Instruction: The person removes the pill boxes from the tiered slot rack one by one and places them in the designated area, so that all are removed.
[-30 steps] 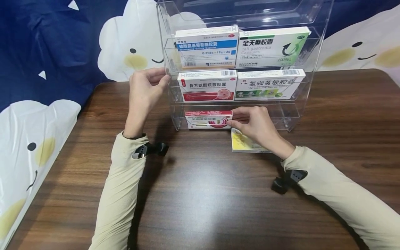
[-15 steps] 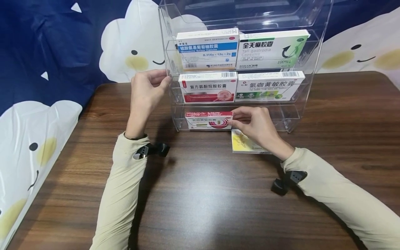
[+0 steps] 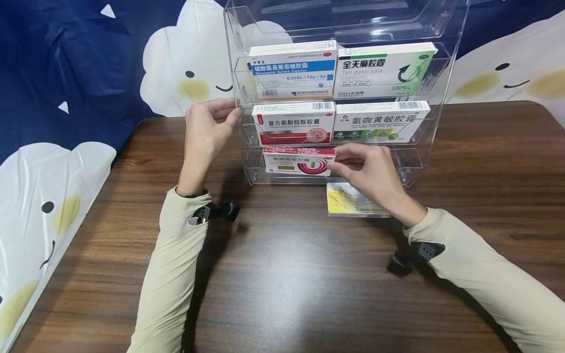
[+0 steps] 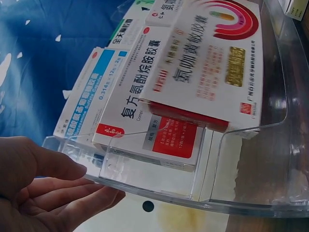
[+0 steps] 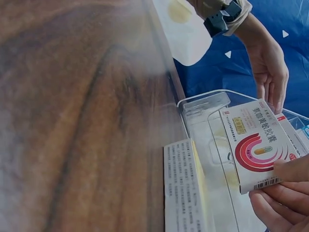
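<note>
My right hand (image 3: 368,171) pinches the right end of a white box with a red top and pink rings (image 3: 297,162), at the bottom tier of a clear acrylic rack (image 3: 434,127). In the right wrist view the thumb lies on the front of that ringed box (image 5: 258,145), fingers behind it. My left hand (image 3: 207,127) holds the rack's left side edge between thumb and fingers. The left wrist view shows the left hand (image 4: 63,188) at the clear side panel, with the ringed box (image 4: 212,63) tilted in front of the middle tier.
On the middle tier stand a red-and-white box (image 3: 293,122) and a green-and-white box (image 3: 379,121). Above are a blue-striped box (image 3: 293,71) and a green-edged box (image 3: 384,71). A yellow-and-white box (image 3: 353,201) lies on the wooden table (image 3: 273,274), before the rack.
My right hand has lifted the ringed box a little from the bottom tier, up and toward the camera, with a slight shift right. The left hand stays on the rack's side.
</note>
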`<state>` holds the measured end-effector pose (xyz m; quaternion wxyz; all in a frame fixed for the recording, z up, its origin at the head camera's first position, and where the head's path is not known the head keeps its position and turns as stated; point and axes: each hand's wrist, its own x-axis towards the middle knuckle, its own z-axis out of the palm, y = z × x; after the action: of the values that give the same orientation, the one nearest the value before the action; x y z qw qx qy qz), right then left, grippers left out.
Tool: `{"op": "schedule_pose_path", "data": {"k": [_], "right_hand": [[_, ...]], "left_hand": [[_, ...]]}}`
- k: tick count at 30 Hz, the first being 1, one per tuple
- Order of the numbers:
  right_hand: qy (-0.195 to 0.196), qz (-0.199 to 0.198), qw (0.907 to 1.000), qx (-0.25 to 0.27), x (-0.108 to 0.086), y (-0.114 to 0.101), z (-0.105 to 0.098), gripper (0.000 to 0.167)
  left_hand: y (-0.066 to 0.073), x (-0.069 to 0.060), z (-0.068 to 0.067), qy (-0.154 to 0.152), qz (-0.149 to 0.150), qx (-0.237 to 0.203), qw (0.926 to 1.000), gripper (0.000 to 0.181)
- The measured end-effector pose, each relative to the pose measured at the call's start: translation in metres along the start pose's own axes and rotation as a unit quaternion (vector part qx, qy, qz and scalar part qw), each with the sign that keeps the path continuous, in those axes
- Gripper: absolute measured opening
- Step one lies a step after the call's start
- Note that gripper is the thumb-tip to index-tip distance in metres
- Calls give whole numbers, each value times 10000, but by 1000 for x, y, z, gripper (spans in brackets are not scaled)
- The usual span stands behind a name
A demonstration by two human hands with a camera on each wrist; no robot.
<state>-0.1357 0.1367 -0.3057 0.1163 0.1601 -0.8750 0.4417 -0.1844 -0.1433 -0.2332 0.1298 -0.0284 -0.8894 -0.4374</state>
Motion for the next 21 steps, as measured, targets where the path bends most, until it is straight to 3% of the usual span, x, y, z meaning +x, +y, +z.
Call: {"op": "schedule_pose_path", "data": {"k": [12,21], "right_hand": [[103,-50,9999,-109,-7,-3,-5,21],[-34,-171,9998,-90,-16,-2,-5,18]], "left_hand": [[-1,-1,0,26,-6,29,10000,24],[0,0,0,1,-4,5,10000,25]]}}
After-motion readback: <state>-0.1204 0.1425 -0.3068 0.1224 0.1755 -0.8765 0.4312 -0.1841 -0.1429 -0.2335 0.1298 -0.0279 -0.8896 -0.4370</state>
